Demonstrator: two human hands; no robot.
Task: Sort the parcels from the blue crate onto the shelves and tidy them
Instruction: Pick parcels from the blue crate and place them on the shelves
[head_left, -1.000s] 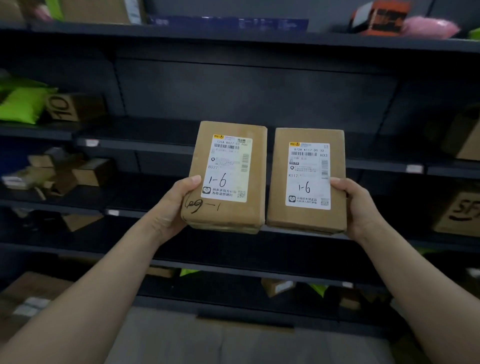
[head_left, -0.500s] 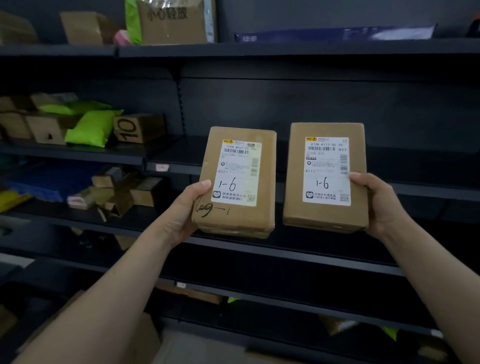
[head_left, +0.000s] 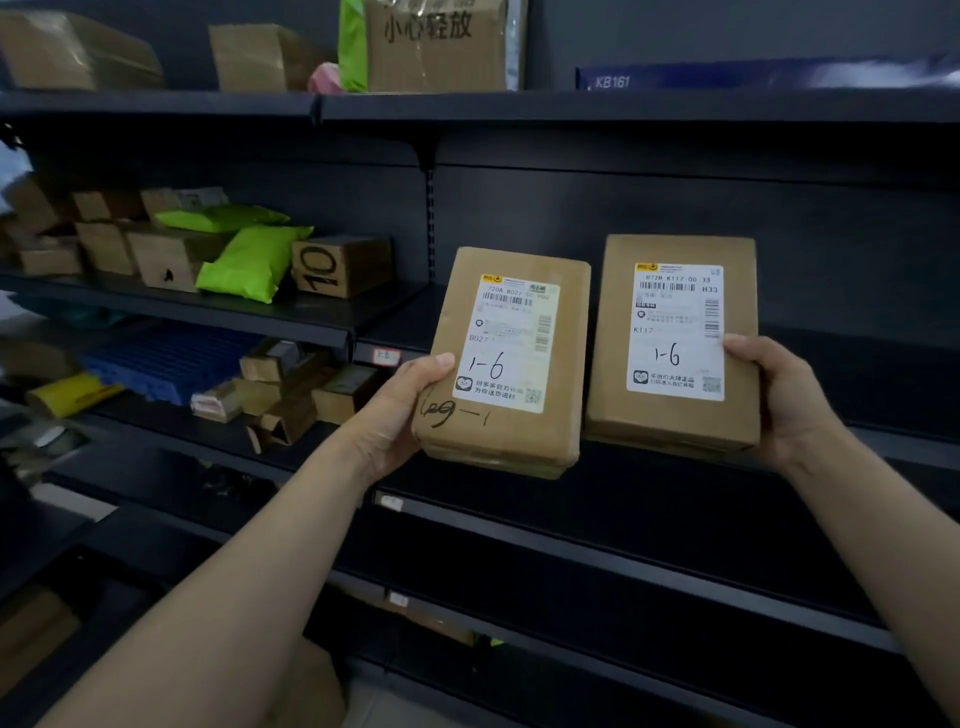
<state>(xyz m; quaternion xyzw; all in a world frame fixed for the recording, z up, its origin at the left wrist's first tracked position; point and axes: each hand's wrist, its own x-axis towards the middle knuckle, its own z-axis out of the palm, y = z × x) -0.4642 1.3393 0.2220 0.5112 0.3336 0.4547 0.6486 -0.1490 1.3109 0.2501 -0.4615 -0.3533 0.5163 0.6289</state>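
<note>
Two brown cardboard parcels are held up in front of dark metal shelves (head_left: 649, 566). My left hand (head_left: 395, 415) grips the left parcel (head_left: 566, 395) by its lower left edge, thumb on the front; its white label reads "1-6". My right hand (head_left: 779, 400) grips the right parcel (head_left: 670, 426) by its right edge, thumb on the label, also marked "1-6". Both parcels stand upright, labels facing me, side by side with a narrow gap. The blue crate is not in view.
On the left shelves lie small brown boxes, green mailer bags (head_left: 249, 262), a box marked "10" (head_left: 340, 265), a yellow bag (head_left: 67, 392) and a blue ribbed item (head_left: 171, 358). The top shelf holds larger cartons (head_left: 436, 44) and a blue flat box (head_left: 769, 73).
The view has swung left and up, bringing the left shelves and top shelf into sight. Both hands still hold their parcels, which sit slightly higher and further right in the view.
</note>
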